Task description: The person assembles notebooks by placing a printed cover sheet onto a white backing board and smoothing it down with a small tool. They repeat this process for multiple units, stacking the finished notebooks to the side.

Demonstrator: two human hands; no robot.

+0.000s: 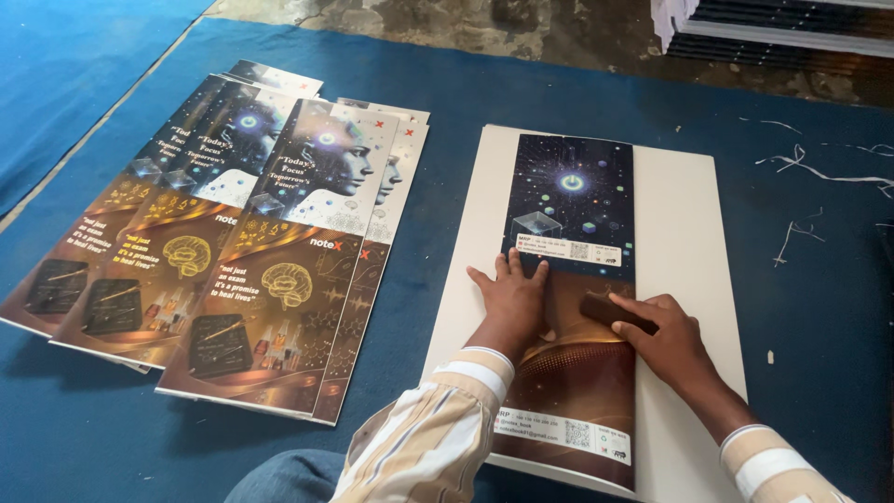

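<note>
From the head view I see my left hand [514, 296] pressed flat, fingers spread, on the printed cover sheet [570, 307] lying on a white board [680, 279], while my right hand [666, 340] has its grip closed around a dark block [615, 313] resting on that sheet.

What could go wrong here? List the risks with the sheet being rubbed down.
The left hand alone pins the printed sheet on the white board; it may skew under the dark block in the right hand. Paper scraps lying nearby could get trapped underneath.
</note>
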